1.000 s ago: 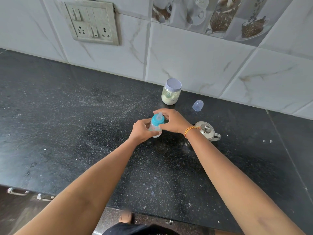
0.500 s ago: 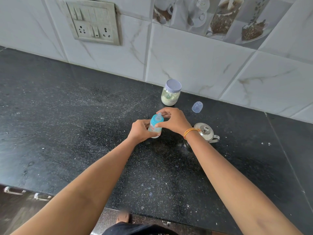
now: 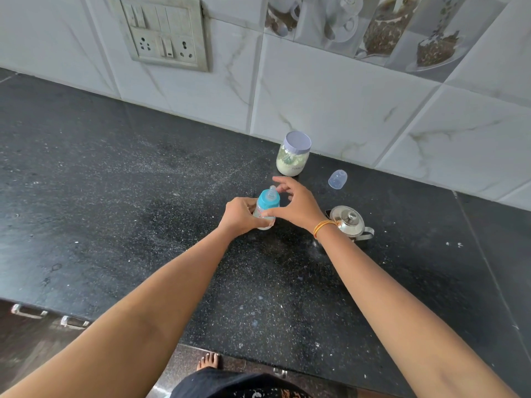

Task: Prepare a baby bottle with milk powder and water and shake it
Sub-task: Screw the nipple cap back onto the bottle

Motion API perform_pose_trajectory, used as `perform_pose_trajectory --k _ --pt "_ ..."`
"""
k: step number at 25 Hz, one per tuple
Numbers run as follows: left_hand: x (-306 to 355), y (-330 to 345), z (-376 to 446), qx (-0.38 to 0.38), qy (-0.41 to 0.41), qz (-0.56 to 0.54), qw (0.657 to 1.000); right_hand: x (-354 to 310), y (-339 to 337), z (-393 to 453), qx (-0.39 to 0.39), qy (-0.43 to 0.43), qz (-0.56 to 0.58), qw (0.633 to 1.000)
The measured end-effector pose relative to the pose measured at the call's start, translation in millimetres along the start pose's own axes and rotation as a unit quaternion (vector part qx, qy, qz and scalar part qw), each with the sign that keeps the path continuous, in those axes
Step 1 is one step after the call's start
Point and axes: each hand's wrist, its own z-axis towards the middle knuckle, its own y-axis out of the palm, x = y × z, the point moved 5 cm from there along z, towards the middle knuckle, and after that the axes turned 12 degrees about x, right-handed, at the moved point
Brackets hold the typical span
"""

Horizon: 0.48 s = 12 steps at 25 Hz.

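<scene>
- Baby bottle [image 3: 265, 209] upright on counter [image 3: 115, 196], just in front of powder jar [image 3: 293, 154].
- Left hand [image 3: 240, 215] wraps bottle body.
- Right hand [image 3: 297, 203] has come off the blue collar, fingers spread, holding nothing; nipple now exposed.
- Cap looks tightened; shaking likely next.

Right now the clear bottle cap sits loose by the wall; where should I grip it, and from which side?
Grip the clear cap across its rounded sides, coming down from above on the right. It stands apart on the counter, dome up, with room for fingers all round. The right hand is nearest and looks free.
</scene>
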Motion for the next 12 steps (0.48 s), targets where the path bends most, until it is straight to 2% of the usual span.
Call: perform_pose_trajectory --k 2,4,6,10,12 --pt "-1.1 0.4 0.4 0.000 -0.008 0.004 1.000 -1.1 3.9 1.7 -0.073 0.008 0.025 0.997" --pt "-1.7 1.4 0.9 0.005 -0.020 0.006 1.000 -2.2 3.3 6.4 -0.092 0.016 0.035 0.995" --pt "-1.5 2.1 -1.4 0.025 -0.032 0.001 0.999 -2.7 4.2 5.5 -0.054 0.026 0.040 0.997" --pt "-1.5 5.6 -6.0 0.056 -0.042 -0.025 0.997 0.8 9.4 -15.2 0.129 0.034 0.024 0.991" --pt "1.0 2.7 -5.6 0.049 -0.035 -0.011 0.998 -0.7 11.7 -13.5 0.125 0.007 0.018 0.992"
